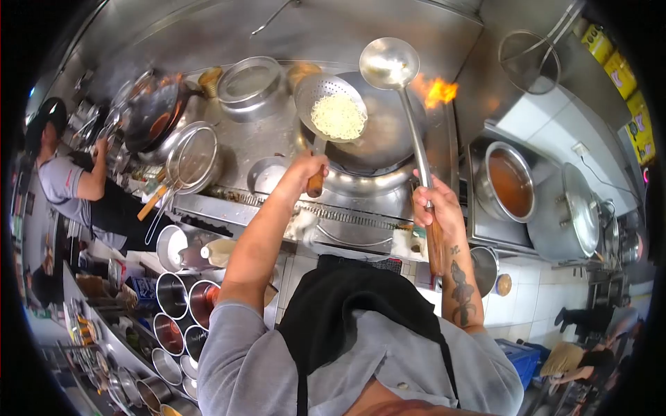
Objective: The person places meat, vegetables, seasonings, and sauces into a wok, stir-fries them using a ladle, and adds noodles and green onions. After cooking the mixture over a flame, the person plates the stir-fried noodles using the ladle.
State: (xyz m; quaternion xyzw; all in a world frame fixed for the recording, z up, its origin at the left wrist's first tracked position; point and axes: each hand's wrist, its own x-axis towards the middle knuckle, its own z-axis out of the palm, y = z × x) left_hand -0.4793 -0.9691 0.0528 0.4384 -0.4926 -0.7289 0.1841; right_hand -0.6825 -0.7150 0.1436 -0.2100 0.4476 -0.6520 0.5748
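Observation:
My left hand (309,171) is wrapped round the wooden handle of a perforated metal strainer (306,102). Pale, thin strips of food (338,117) lie in the strainer, which is over the left part of a large wok (392,125). With its fingers closed, my right hand (438,201) grips a long-handled ladle (389,64) near its wooden end. The ladle's bowl is raised above the wok's back edge, and its inside looks shiny. Flames (439,92) rise at the wok's right rim.
A pot of reddish-brown liquid (510,182) and a large lidded pot (565,211) stand right. Left are a lidded container (250,83), a mesh strainer (192,158) and several metal containers. A co-worker (76,177) stands at another wok far left; people are at lower right.

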